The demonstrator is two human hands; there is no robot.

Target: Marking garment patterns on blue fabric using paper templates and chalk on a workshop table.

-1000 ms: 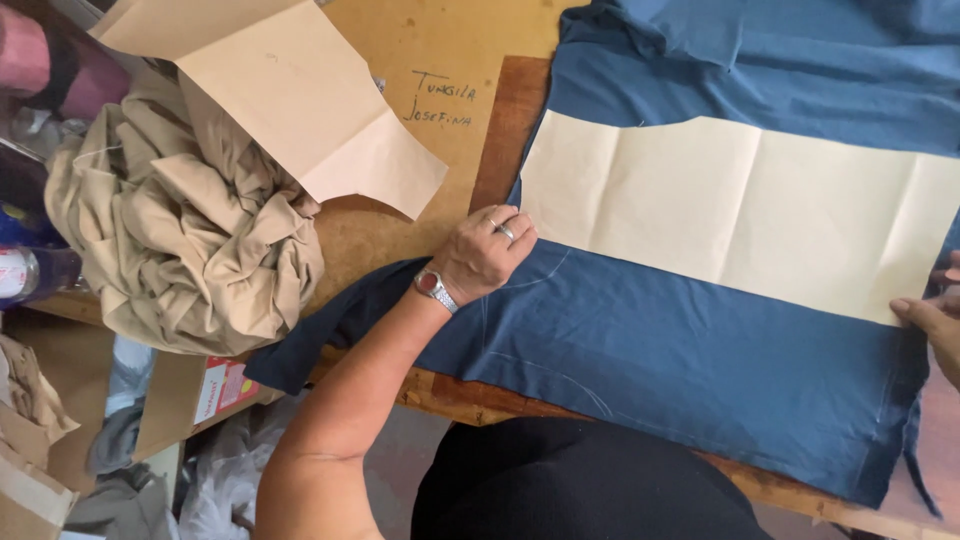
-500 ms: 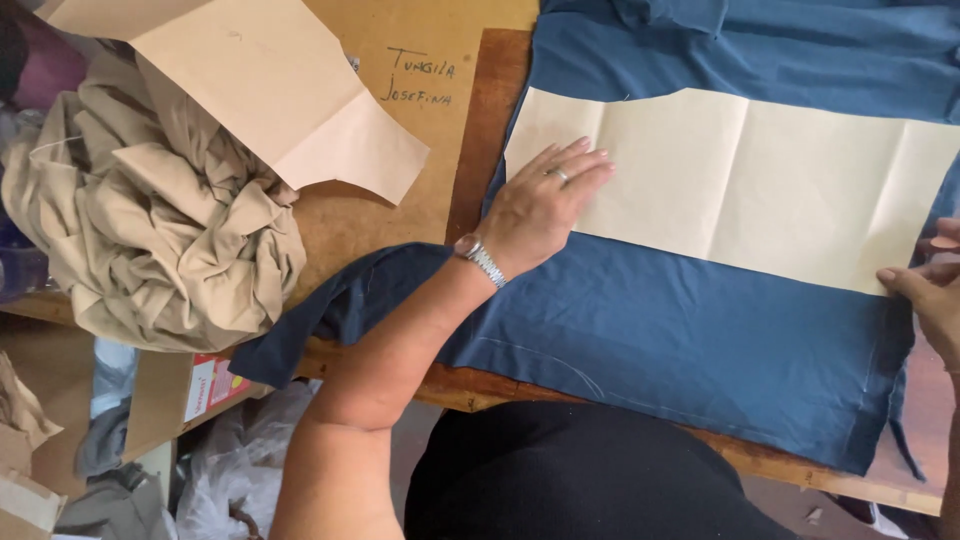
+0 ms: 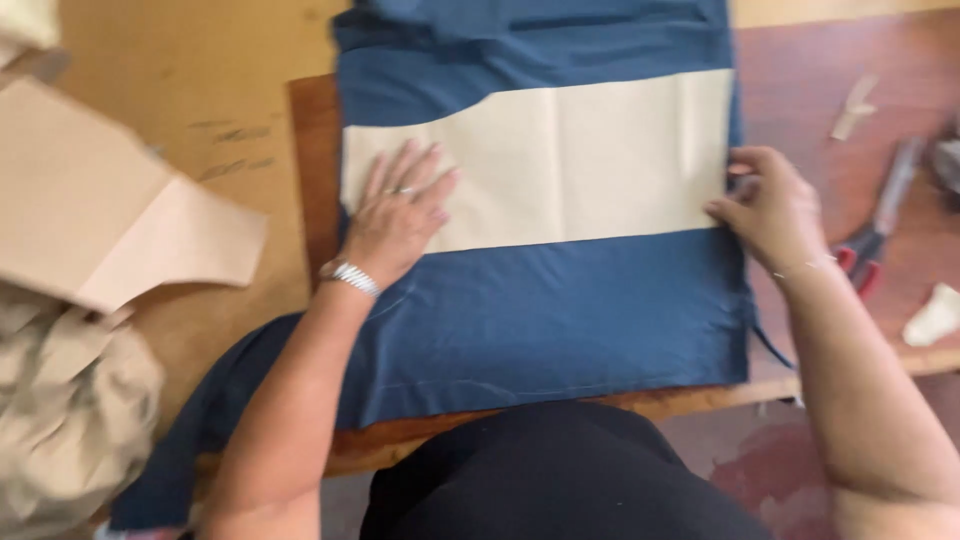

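A folded blue fabric (image 3: pixel 560 310) lies flat on the wooden table (image 3: pixel 312 160). Across it rests a long cream paper pattern piece (image 3: pixel 580 160). My left hand (image 3: pixel 398 212), wearing a ring and a silver watch, presses flat with fingers spread on the pattern's left end. My right hand (image 3: pixel 772 208) rests at the pattern's right edge, fingertips touching paper and fabric. Neither hand grips anything.
Red-handled scissors (image 3: pixel 872 230) lie to the right of my right hand. A white chalk-like scrap (image 3: pixel 934 312) sits near the table's right edge. Brown cardboard pattern pieces (image 3: pixel 110 220) and a heap of beige cloth (image 3: pixel 60 420) are at the left.
The view has swung right, bringing the scissors into sight. My left hand slid further onto the paper pattern and spread flat. My right hand came in to the pattern's right edge.
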